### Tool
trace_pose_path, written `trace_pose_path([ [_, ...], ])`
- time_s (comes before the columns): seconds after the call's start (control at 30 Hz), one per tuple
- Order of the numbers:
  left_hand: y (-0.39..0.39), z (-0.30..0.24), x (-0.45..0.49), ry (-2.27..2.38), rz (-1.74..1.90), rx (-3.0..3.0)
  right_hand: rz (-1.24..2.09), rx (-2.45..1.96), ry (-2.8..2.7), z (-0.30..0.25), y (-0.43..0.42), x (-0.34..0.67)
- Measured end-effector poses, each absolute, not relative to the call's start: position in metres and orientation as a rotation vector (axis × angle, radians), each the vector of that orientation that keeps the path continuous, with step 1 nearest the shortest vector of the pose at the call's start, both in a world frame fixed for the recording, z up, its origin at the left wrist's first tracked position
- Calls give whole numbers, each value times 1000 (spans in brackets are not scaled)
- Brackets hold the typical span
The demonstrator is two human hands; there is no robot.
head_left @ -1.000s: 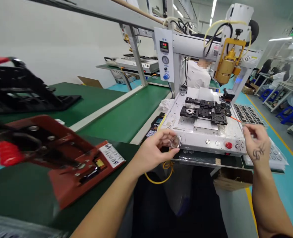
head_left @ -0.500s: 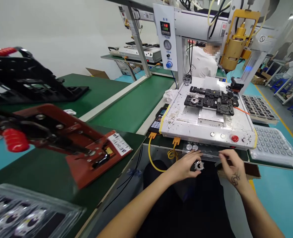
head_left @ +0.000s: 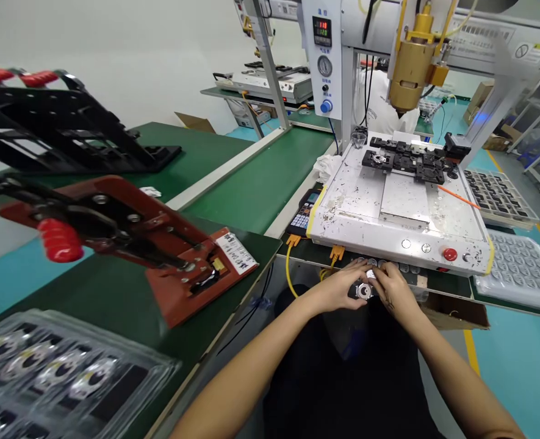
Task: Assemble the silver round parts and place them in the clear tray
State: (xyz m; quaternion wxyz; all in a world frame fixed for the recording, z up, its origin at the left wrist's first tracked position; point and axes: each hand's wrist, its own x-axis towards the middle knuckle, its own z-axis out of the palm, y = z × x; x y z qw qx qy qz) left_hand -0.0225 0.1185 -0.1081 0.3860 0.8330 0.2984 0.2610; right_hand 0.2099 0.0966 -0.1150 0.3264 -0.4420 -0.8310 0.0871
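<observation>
In front of my lap, my left hand (head_left: 343, 289) grips a round silver watch-case-like part (head_left: 363, 291) with a ring face and a dark centre, between thumb and fingers. My right hand (head_left: 395, 291) is close beside it, fingertips pinched on a small whitish piece (head_left: 371, 274) whose kind I cannot make out. The two hands nearly touch above the round part. Just beyond them, under the machine's front edge, lie several round discs (head_left: 404, 267) in a clear tray, partly hidden by my fingers.
Ahead stands a white bench machine (head_left: 388, 241) with a black fixture (head_left: 411, 161) and a brass head (head_left: 406, 76) above. A red toggle press (head_left: 182, 274) is at left, with a clear tray of parts (head_left: 127, 341) nearer. More trays (head_left: 519, 268) lie at right. A co-worker (head_left: 379, 100) sits behind.
My right hand has moved left from the machine's front edge to my left hand, and now pinches a small whitish piece. My left hand still holds the round part. The view has shifted.
</observation>
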Motion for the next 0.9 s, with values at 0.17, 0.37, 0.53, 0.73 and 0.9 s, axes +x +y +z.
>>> trace_pose_path([
  [0.17,119,-97,-30,748,546,2043,120,-1078,-2192,-133,96,214],
  [0.37,124,-86,-38,722,430,2001,-16,-958,-2161,-164,70,216],
  [0.53,120,-93,-28,793,546,2016,-66,-1059,-2060,-150,35,229],
  [0.73,122,-100,-1,1069,798,2086,177,-1286,-1927,-132,48,241],
  [0.9,94,-87,-11,1095,886,2084,299,-1269,-1863,-117,68,247],
])
